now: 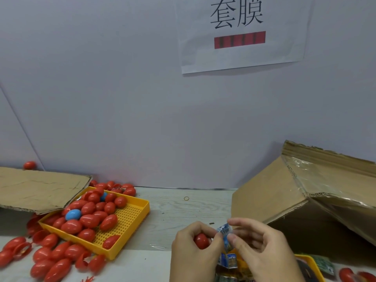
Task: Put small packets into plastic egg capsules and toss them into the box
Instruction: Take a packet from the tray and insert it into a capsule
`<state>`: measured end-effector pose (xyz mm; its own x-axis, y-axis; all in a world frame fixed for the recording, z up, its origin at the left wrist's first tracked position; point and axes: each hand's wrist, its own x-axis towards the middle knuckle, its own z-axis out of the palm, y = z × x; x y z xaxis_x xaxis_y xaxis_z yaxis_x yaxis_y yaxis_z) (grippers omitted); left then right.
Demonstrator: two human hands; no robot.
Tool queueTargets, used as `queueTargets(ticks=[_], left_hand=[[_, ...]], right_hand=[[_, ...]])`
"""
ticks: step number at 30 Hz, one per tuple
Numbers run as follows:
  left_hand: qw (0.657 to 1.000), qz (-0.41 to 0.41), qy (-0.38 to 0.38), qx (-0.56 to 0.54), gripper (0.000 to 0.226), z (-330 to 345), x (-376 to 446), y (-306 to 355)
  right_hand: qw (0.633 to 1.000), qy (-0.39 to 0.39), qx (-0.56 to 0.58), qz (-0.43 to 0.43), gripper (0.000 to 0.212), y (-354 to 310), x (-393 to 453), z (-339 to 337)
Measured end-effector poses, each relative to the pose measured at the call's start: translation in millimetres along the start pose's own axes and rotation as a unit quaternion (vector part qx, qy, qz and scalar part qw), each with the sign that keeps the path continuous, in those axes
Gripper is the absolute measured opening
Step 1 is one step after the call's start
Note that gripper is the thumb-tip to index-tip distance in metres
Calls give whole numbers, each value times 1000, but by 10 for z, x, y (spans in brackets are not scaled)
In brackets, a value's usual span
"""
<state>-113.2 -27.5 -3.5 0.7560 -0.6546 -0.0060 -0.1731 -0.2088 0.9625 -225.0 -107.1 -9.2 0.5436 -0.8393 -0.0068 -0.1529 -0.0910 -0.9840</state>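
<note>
Head view, lower centre: left hand (195,244) grips a red capsule (201,241), right hand (258,245) pinches the packet (224,231) just right of it.

red egg capsule (201,240) sitting at lower centre, possibly open | blue-white packet (224,231) lying crumpled just right | cardboard box (305,192) leaning at right edge

Left hand (195,247) curled round red egg capsule (201,241). Right hand (262,245) pinching small blue-printed packet (224,231) just beside capsule. Yellow tray (130,220) of red capsules at left. Tilted cardboard box (284,192) at right.
</note>
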Motion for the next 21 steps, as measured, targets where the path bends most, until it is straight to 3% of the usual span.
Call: queueTargets(ticks=[13, 21], left_hand=[[999, -24, -31, 16, 12, -86, 17, 7], [998, 33, -21, 41, 14, -59, -10, -21]], right_hand=[[996, 13, 88, 12, 26, 49, 61, -111], [967, -81, 239, 38, 33, 78, 83, -71]])
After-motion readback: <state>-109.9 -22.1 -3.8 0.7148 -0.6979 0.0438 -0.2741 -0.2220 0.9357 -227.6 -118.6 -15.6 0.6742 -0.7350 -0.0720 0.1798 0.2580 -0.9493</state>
